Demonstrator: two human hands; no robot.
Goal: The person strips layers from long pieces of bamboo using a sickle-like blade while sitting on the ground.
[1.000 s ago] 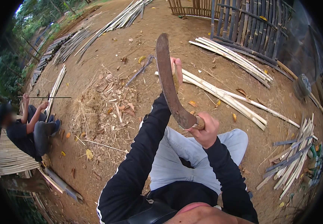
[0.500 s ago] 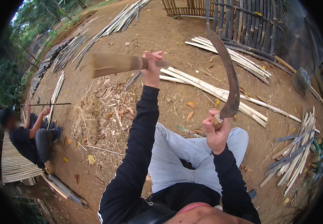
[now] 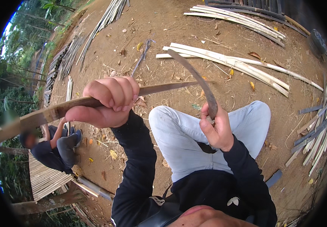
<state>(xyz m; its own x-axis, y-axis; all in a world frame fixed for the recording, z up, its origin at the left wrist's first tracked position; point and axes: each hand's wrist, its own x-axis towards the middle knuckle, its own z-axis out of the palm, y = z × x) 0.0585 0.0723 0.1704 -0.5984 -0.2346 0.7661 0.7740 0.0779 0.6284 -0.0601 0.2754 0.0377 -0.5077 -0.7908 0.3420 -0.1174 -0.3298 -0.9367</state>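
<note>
Raised close to the camera, my left hand (image 3: 108, 101) is closed around a flat brown bamboo slat (image 3: 44, 114). One end of the slat reaches the left rim; its narrower end points right and crosses the curved blade in the picture. Whether the two touch I cannot tell. My right hand (image 3: 219, 130), over my lap, is wrapped around the handle of a sickle (image 3: 198, 75) with a long, dark, rusty blade. The blade rises from that fist, its tip bending to the left. Most of the handle is hidden by my fingers.
Pale bamboo strips (image 3: 224, 60) lie on the dirt ahead, with another bundle (image 3: 239, 20) farther back. A pile of strips (image 3: 318, 128) is at the right. At the left a person (image 3: 53, 149) sits near a slatted bamboo platform (image 3: 46, 172).
My left hand has come nearer the camera and leftward with the slat, whose end now reaches right toward the sickle. The sickle has tilted, its tip swinging left. The view has shifted.
</note>
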